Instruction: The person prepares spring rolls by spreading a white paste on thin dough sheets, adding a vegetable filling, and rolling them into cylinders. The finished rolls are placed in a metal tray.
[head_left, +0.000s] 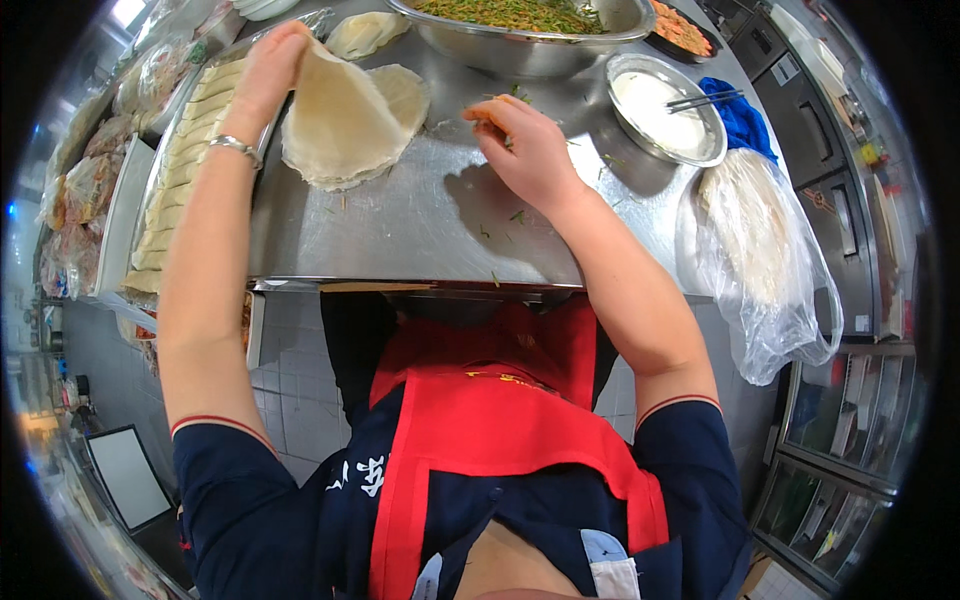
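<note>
My left hand (271, 73) grips the top edge of a thin, round dough wrapper (341, 112) and lifts it off the steel table. Below it lies a stack of similar wrappers (322, 178), with another translucent sheet (406, 99) partly behind. My right hand (525, 146) hovers over the table with bent fingers and a gap between thumb and forefinger. Orange and green bits cling to its fingertips; I see nothing held. Beyond it stands a large steel bowl (517, 54) of shredded green filling (517, 15). Left of the wrappers, pale filled rolls (176, 191) sit in rows on a tray.
A metal bowl (628, 129) of white paste with chopsticks (705, 100) stands at the right, beside a blue cloth (739, 124). A plastic bag (757, 240) of pale sheets overhangs the table's front edge. A dark plate of orange filling (679, 31) is at back right. Bagged food (82, 187) crowds the left.
</note>
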